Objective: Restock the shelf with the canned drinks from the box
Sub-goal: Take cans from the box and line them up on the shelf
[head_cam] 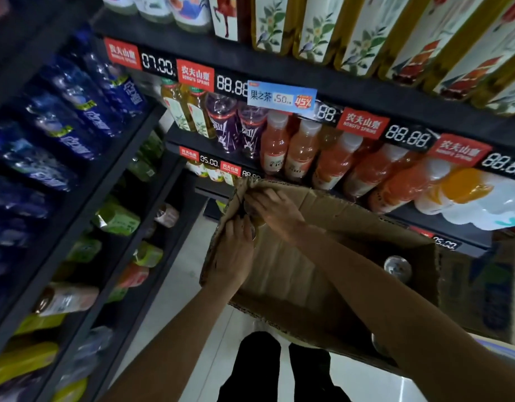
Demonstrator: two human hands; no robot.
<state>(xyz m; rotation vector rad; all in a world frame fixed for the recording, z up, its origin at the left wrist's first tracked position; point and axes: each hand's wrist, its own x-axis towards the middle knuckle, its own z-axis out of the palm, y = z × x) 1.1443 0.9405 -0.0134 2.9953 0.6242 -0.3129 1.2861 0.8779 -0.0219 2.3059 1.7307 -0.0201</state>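
An open brown cardboard box [352,224] sits in front of me at waist height, its flaps up. My left hand [231,256] reaches over the box's left wall with curled fingers around a can [254,227] at the far left corner. My right hand [275,210] comes in from the right and curls over the top of the same dim, half-hidden can. Another can's silver top [397,266] shows at the box's right end. The dark shelf [192,140] ahead holds rows of bottled drinks.
Orange bottles [331,161] and white-orange packs [468,195] line the shelf straight ahead. A second shelf unit [111,175] on the left carries blue, green and yellow bottles. A pale floor aisle [175,285] runs between them. Stacked cartons [488,285] stand at the right.
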